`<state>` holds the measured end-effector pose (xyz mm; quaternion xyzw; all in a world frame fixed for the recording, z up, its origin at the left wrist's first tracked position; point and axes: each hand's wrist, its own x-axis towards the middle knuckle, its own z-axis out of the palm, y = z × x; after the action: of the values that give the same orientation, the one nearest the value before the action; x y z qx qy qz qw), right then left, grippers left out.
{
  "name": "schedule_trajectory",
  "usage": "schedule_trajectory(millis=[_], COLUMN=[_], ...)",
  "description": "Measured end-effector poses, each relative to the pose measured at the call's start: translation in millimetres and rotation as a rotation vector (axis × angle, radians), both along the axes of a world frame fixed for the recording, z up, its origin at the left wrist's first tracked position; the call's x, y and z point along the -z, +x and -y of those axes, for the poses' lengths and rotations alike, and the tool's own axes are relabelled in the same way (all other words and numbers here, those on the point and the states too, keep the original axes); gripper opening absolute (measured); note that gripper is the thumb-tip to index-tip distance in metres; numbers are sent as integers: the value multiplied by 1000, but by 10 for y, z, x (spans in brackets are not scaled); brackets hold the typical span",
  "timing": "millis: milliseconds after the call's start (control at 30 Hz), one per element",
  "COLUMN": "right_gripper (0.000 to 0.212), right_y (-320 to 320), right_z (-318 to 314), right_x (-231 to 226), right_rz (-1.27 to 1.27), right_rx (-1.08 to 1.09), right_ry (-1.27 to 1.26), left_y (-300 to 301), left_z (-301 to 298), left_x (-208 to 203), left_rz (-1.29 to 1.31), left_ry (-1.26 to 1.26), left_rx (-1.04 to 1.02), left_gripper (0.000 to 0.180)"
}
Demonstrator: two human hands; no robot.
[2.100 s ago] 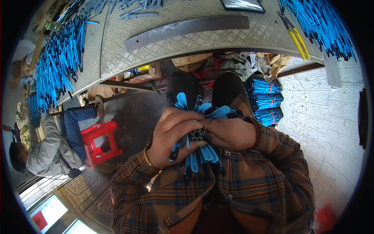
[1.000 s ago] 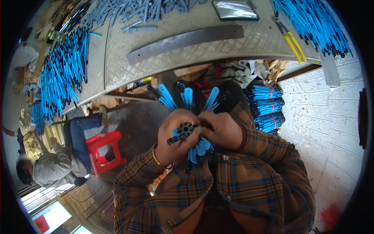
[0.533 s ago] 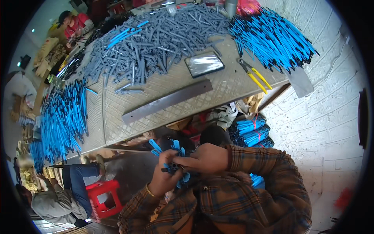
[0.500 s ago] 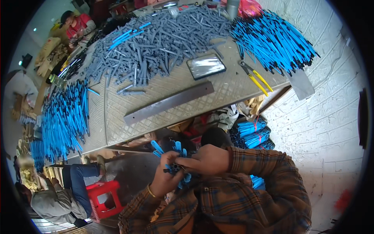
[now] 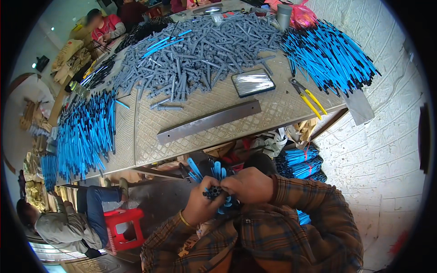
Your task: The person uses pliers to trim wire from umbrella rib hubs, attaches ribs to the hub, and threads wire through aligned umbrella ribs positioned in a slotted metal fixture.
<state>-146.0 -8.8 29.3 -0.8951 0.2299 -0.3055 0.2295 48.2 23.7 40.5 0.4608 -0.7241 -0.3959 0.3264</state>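
While the grey metal bar point(image 5: 209, 121) lies across the patterned surface point(image 5: 148, 118), the person's left hand point(image 5: 199, 204) is nearer the body than the bar's middle, its fingers curled snugly around a bundle point(image 5: 214, 191) of blue and black pieces. Just right of it, nearer the body than the bar's right end, the right hand point(image 5: 254, 185) bends toward the bundle's right side; its thumb reaches the bundle beside the left fingers, and I cannot tell how narrow its grip is or whether it pinches a single piece.

Beyond the bar's right end lies a shallow, dark-rimmed tray point(image 5: 257, 92), filled with fine, shiny silvery lengths point(image 5: 252, 80). Farther beyond the bar's right end stands a grey cylindrical cup point(image 5: 284, 19), and next to that a crinkled pink plastic bag point(image 5: 304, 17); what either holds cannot be made out.

The bundle is off the surface, between the bar and the body. A dark round end piece point(image 5: 213, 193) with small holes faces up. Flat blue strips point(image 5: 195, 168) with rounded tips fan out toward the bar, with black parts among them.
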Motion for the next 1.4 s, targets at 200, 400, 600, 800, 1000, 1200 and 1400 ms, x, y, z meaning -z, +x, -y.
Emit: schedule_trajectory(millis=[200, 400, 600, 800, 1000, 1200, 1400], right_gripper=[14, 22, 27, 24, 19, 23, 23], right_y=[-86, -718, -1978, -2360, -1866, -779, -507], right_z=[126, 435, 978, 1159, 624, 212, 136], right_x=[-130, -142, -127, 221, -306, -347, -296], right_rz=[22, -56, -488, -593, 156, -266, -446], right_rx=[101, 297, 1114, 1140, 717, 218, 224], right_ry=[109, 17, -438, -475, 633, -96, -434], left_y=[-100, -37, 114, 136, 232, 220, 227], left_z=[228, 264, 206, 194, 247, 316, 207], left_x=[-69, 155, 128, 137, 43, -11, 38], left_rz=[-20, -218, -212, -171, -244, -222, -265], left_ry=[-65, 96, 106, 64, 160, 268, 283], left_rx=[34, -35, 55, 116, 62, 143, 136], left_gripper=[23, 22, 21, 22, 23, 27, 36])
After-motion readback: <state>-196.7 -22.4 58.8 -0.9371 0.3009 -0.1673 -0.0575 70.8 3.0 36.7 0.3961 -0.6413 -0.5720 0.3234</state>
